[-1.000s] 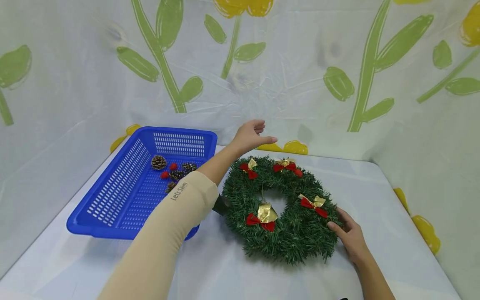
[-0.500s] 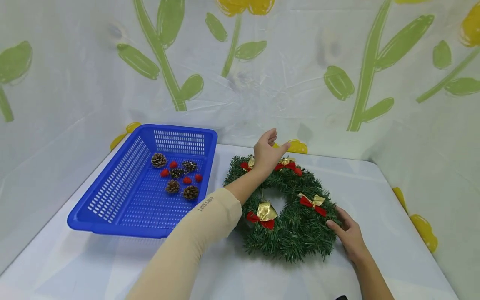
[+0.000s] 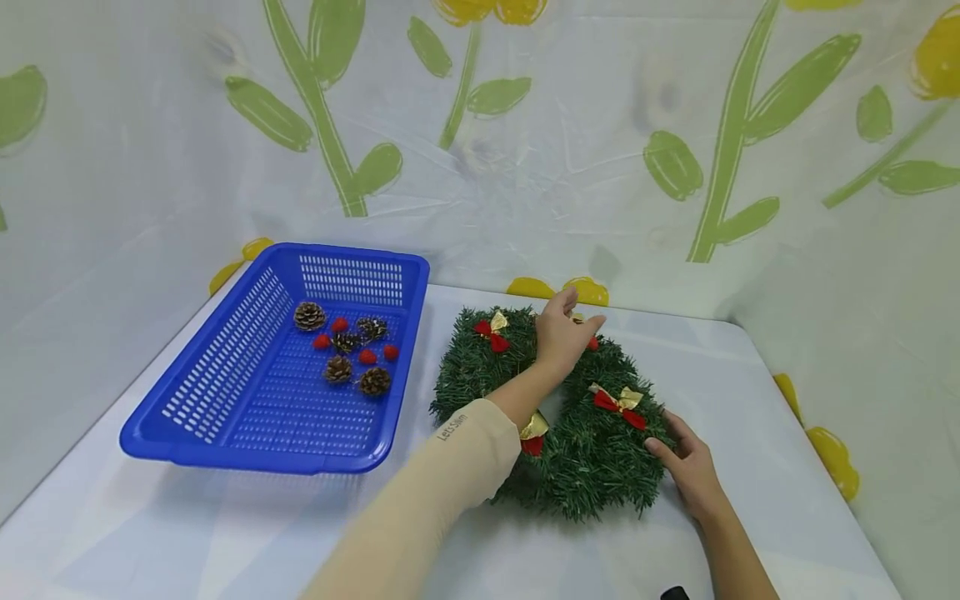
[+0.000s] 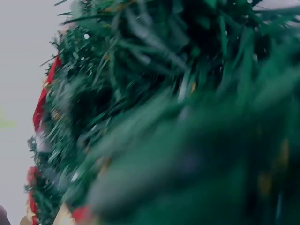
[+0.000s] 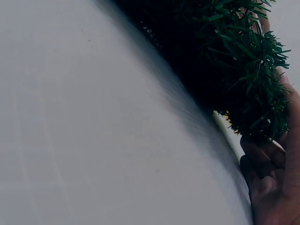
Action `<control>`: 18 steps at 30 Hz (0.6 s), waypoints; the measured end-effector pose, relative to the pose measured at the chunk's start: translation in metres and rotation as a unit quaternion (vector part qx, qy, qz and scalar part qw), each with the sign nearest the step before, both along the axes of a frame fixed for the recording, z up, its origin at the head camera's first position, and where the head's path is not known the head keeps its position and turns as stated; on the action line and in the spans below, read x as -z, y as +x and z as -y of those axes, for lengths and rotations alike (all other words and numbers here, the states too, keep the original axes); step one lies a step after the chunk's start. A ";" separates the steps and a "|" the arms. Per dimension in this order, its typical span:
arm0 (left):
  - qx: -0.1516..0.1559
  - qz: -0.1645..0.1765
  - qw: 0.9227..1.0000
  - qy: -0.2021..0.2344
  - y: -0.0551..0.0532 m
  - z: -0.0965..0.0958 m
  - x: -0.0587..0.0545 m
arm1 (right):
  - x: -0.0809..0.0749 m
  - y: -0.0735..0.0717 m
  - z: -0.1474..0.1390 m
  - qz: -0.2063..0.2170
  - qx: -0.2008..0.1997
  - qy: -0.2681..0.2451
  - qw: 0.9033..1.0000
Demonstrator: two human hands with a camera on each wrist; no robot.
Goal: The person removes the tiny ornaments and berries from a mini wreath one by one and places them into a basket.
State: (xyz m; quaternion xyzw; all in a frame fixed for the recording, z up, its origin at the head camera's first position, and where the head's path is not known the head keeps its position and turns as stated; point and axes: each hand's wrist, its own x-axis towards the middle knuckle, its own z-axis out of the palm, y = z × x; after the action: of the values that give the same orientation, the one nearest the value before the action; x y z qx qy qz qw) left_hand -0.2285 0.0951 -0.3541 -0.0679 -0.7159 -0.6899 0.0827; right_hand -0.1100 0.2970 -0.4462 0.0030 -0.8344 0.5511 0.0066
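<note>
A green artificial wreath [image 3: 607,467] sits on the white table, trimmed with red-and-gold bows [image 3: 621,404]. My left hand [image 3: 562,337] is over its far part, thumb spread from the fingers, and I see nothing held in it. That hand and forearm partly cover the far bow and the near-left bow. At the wreath's right edge my right hand [image 3: 693,471] grips the greenery, thumb on top. In the right wrist view, curled fingers [image 5: 265,161] show beneath the needles. Blurred greenery [image 4: 140,93] fills most of the left wrist view, with a red bow [image 4: 44,98] at its left.
A blue perforated basket [image 3: 255,463] stands on the left. It holds several pine cones [image 3: 309,317] and red berry-like pieces [image 3: 367,357]. A patterned sheet [image 3: 525,183] rises behind the table [image 3: 780,467]. A small black object [image 3: 674,593] shows at the bottom edge.
My left hand has moved right and lower, from beyond the wreath's far left to over its far part. The basket's contents are now uncovered. My right hand keeps its grip.
</note>
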 end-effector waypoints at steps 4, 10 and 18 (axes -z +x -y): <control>0.021 0.027 0.999 -0.015 0.001 -0.008 0.012 | -0.001 0.000 0.000 0.003 0.002 -0.004 1.000; -0.034 0.072 0.997 -0.005 0.001 -0.016 0.025 | -0.001 0.000 0.001 0.006 0.001 -0.007 1.000; -0.009 0.048 0.997 -0.059 0.002 -0.014 0.037 | 0.001 0.001 0.001 0.006 0.006 -0.003 1.000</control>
State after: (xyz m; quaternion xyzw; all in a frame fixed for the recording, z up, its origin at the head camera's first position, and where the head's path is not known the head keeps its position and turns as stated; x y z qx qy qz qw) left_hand -0.2262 0.1089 -0.3915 -0.0326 -0.7594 -0.6478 0.0503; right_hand -0.1094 0.2959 -0.4475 -0.0053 -0.8327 0.5537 0.0051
